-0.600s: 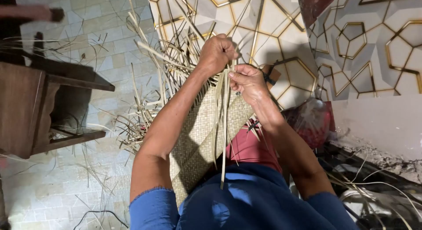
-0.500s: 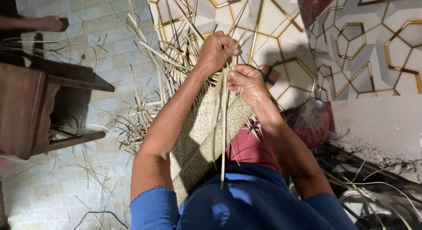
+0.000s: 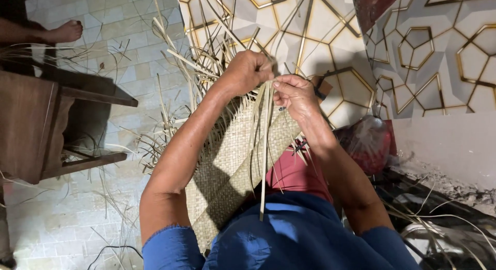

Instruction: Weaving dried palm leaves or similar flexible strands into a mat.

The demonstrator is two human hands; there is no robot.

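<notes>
Left hand (image 3: 247, 71) is fisted over the top edge of the woven mat (image 3: 232, 156), gripping a bunch of loose strips (image 3: 206, 58) there, probably to keep the weave tight. Right hand (image 3: 295, 94) sits just beside it, thumb and fingers pinching a long strip (image 3: 264, 161) that hangs down toward the lap, likely held clear for the next pass. Mat lies across the lap, below both hands, touching them at its upper edge. Wooden stool (image 3: 46, 120) stands well apart on the tiled floor (image 3: 67, 218).
</notes>
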